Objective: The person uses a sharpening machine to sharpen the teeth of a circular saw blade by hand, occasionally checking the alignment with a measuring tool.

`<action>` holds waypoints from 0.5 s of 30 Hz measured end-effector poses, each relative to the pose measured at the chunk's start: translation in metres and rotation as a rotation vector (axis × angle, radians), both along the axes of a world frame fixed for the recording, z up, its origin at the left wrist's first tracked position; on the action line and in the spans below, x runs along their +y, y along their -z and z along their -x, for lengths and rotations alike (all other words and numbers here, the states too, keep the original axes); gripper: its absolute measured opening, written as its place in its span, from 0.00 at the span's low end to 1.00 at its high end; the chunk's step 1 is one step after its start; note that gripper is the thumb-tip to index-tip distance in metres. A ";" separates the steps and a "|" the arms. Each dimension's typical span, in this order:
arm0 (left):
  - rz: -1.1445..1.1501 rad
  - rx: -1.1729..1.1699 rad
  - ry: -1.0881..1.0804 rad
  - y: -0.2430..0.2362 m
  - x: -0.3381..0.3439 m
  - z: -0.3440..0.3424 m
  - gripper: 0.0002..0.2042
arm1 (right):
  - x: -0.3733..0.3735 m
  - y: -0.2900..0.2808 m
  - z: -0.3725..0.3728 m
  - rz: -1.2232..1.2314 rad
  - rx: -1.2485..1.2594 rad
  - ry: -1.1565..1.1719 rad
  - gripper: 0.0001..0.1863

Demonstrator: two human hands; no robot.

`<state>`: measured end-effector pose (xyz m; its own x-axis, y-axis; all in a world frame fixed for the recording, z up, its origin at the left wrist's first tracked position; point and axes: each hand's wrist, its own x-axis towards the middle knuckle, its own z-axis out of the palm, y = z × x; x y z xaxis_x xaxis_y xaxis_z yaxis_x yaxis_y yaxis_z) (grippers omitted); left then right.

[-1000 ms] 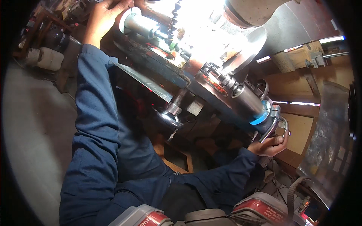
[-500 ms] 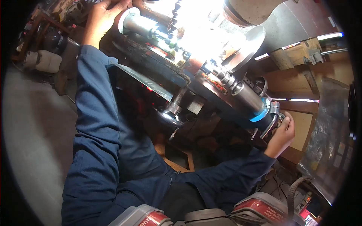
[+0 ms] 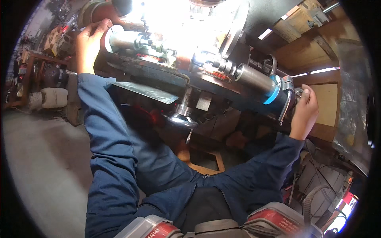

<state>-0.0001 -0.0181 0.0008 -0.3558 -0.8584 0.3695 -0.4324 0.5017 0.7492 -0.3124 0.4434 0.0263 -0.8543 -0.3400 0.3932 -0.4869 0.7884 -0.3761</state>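
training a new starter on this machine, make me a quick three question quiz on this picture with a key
1. Multiple choice. On the machine, what colour is the ring between the metal cylinder and the right hand?
a) red
b) blue
c) yellow
2. True or false: both hands are at the same end of the machine.
3. Fill the gap: of the two hands, the pale disc is nearer the ____ one.

Key: 1 b. 2 false; the left hand is at the left end, the right hand at the right. 3 left.
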 end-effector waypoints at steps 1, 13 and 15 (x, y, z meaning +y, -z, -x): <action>-0.017 0.036 0.030 0.004 -0.004 -0.002 0.22 | 0.001 0.005 -0.007 0.085 0.066 0.021 0.17; -0.036 0.038 0.015 0.002 -0.003 -0.002 0.23 | 0.000 0.058 -0.024 0.512 0.460 0.017 0.22; -0.040 0.032 0.000 0.002 -0.002 -0.004 0.23 | 0.004 0.073 -0.018 0.533 0.501 -0.001 0.22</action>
